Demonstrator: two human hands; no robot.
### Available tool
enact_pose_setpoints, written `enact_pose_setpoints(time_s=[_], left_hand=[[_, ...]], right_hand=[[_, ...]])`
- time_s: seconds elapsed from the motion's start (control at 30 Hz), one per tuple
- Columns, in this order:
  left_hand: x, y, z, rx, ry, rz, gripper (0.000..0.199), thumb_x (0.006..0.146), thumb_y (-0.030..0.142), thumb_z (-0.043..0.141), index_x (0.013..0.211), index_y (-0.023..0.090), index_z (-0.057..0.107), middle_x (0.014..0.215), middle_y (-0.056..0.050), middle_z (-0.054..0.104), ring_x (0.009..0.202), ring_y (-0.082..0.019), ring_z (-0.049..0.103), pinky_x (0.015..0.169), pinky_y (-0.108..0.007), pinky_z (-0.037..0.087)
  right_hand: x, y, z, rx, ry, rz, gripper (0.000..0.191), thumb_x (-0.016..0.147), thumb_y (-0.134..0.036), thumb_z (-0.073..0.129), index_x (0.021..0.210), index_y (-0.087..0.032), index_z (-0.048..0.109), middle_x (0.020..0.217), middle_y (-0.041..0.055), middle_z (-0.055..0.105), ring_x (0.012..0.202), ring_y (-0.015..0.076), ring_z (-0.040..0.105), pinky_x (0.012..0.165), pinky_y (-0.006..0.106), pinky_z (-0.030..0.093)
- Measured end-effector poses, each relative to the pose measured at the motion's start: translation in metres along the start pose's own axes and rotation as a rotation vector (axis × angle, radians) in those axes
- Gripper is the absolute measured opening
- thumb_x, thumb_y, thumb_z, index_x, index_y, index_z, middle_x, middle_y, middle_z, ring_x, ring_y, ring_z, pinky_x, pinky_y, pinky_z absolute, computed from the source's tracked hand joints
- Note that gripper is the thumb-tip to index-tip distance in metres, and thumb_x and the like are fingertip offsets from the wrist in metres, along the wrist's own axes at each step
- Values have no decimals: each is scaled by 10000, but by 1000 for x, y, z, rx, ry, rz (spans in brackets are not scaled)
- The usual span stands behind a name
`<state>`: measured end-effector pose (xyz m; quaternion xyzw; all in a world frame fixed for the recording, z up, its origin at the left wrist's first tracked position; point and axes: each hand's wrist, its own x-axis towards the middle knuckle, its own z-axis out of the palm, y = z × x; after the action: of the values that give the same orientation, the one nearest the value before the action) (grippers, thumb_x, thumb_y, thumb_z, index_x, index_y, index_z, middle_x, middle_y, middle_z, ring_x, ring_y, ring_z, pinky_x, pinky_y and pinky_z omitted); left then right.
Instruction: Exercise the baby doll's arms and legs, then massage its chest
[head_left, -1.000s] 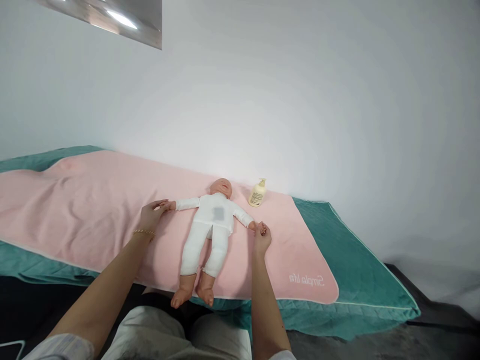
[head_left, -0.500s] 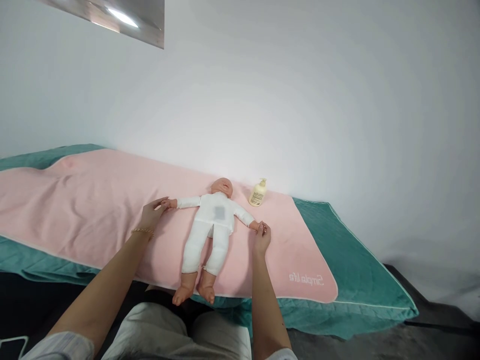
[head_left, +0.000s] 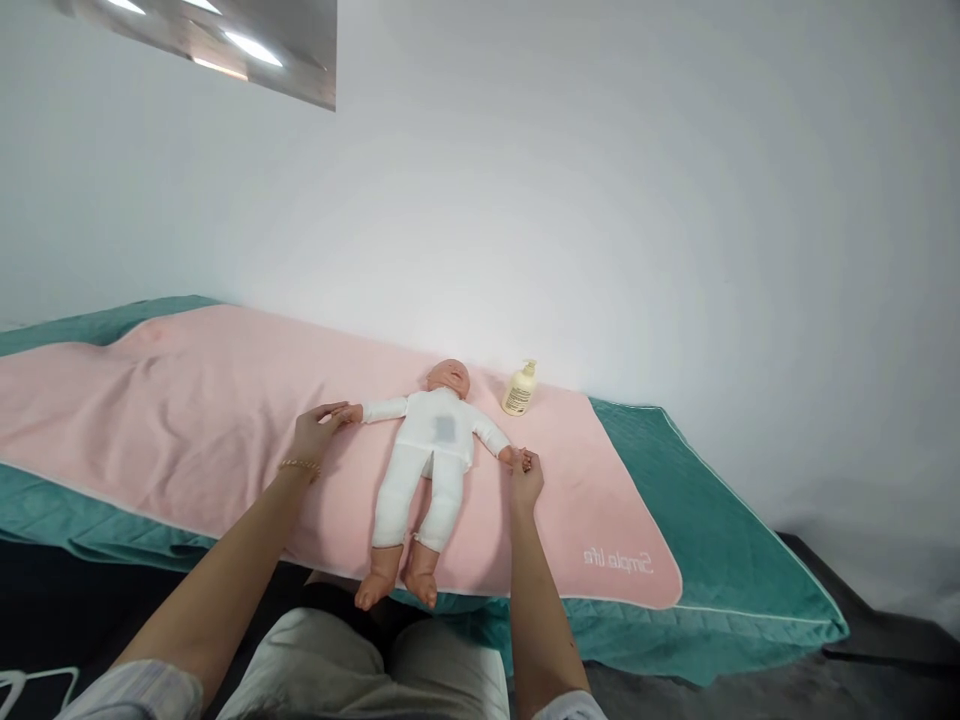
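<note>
A baby doll with a white cloth body lies on its back on the pink blanket, arms spread, feet toward me. My left hand, a bracelet on its wrist, pinches the doll's hand on the left side. On the other side my right hand has its fingers curled round the doll's other hand. The fingertips of both my hands partly cover the doll's small hands. A cream pump bottle stands upright on the blanket, right of the doll's head and beyond my right hand.
Under the blanket a green quilted cover spreads over the bed, its edge hanging at the front. A white wall rises right behind. White metal tubing shows at the lower left.
The whole view has shifted slightly. Both my hands keep hold of the doll's hands; its right-side arm is drawn slightly closer to its body.
</note>
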<state>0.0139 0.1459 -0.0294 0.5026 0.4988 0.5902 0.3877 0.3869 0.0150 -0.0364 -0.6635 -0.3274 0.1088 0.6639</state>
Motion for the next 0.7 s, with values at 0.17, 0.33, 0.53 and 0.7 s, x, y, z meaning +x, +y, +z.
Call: enact_pose_setpoints(time_s=[0.17, 0.33, 0.53, 0.7], left_hand=[[1, -3, 1, -21, -4, 4, 433, 719, 418, 699, 1034, 121, 732, 1130, -145, 719, 1100, -299, 647, 982, -420, 518], [3, -7, 1, -23, -5, 5, 447, 721, 432, 690, 1038, 120, 730, 1130, -147, 718, 1114, -308, 640, 999, -432, 505], [1, -3, 0, -17, -12, 10, 410, 766, 398, 649, 1060, 121, 716, 1163, -144, 707, 1125, -291, 638, 992, -404, 513], [2, -3, 0, -9, -15, 4, 435, 715, 365, 699, 1076, 124, 702, 1165, -149, 701, 1111, -294, 641, 970, -403, 525]], right_hand=[[0, 0, -2, -1, -13, -11, 476, 846, -613, 492, 894, -165, 647, 855, 76, 684, 744, 198, 591, 695, 307, 455], [1, 1, -3, 23, -36, -13, 482, 844, -613, 487, 940, -166, 639, 928, 86, 687, 763, 191, 596, 687, 299, 462], [0, 0, -4, 57, -76, -3, 462, 768, -557, 611, 993, -154, 629, 959, 91, 685, 812, 194, 607, 704, 296, 472], [-3, -4, -4, 41, -63, 1, 368, 678, -446, 731, 897, -176, 611, 833, 36, 658, 781, 190, 592, 702, 302, 468]])
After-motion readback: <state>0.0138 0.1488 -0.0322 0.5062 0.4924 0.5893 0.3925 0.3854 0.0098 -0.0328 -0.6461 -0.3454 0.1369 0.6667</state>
